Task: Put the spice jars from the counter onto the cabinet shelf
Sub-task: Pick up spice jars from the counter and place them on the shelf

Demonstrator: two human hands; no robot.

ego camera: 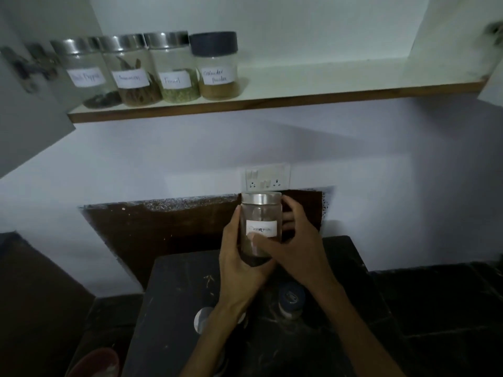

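Note:
Both hands hold one glass spice jar (260, 210) with a steel lid and a white label, upright above the dark counter (174, 295). My left hand (239, 265) cups its lower left side. My right hand (296, 248) wraps the right side, thumb across the label. On the cabinet shelf (299, 97) several labelled jars stand in a row at the left: three steel-lidded ones (128, 69) and a dark-lidded coriander jar (216, 66). On the counter, a dark-lidded jar (291, 299) stands under my right wrist, and a steel lid (202, 319) shows beside my left forearm.
An open cabinet door (30, 104) hangs at the left. A switch and socket plate (265, 176) is on the wall behind the held jar. A red bowl (94, 363) sits at the bottom left. The shelf's right part holds nothing.

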